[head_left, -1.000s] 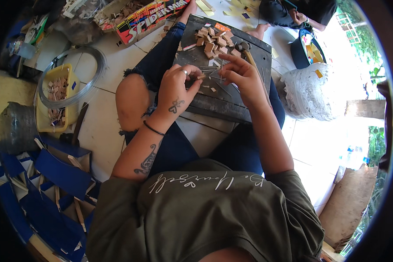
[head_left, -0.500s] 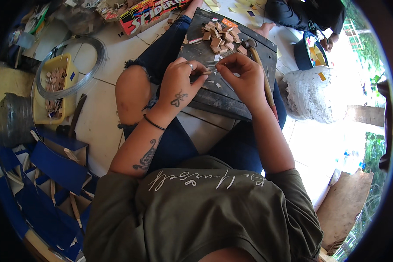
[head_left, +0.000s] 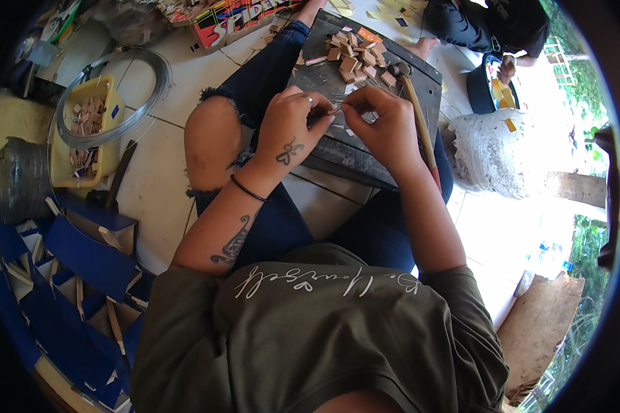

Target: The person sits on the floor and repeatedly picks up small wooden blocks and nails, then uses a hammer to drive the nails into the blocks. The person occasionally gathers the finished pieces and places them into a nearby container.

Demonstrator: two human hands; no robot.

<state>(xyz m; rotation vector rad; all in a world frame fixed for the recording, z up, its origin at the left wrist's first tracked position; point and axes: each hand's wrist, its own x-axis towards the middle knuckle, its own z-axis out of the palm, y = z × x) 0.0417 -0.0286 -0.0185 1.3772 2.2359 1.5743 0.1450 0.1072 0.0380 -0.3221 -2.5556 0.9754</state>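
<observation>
The small wooden piece (head_left: 335, 111) is between the fingers of the left hand (head_left: 291, 127), just above the surface (head_left: 351, 153). What has changed in the last second is the right hand (head_left: 386, 124): before, its fingers were spread wide and it stood apart from the left hand; now they are narrow, in a pinch, with the tips at the piece. By my judgement, the work has gone from picking up to fine joining, with both hands at one point. Whether the right fingers hold something thin, I cannot tell.

Now the counting, going outward: one piece in the left hand; several thin metal pins (head_left: 339, 96) beyond the fingers, partly hidden, so no exact number; one heap of wooden blocks (head_left: 355, 58), perhaps around twenty, overlapping; one hammer (head_left: 420, 127) lying along the right side of the surface. On the floor at the left are one yellow basket (head_left: 111, 162) with many wood bits, and one wire coil (head_left: 162, 86) over it. Far right, there is one dark tub (head_left: 481, 89), and one co-worker's hand (head_left: 508, 69) at it
</observation>
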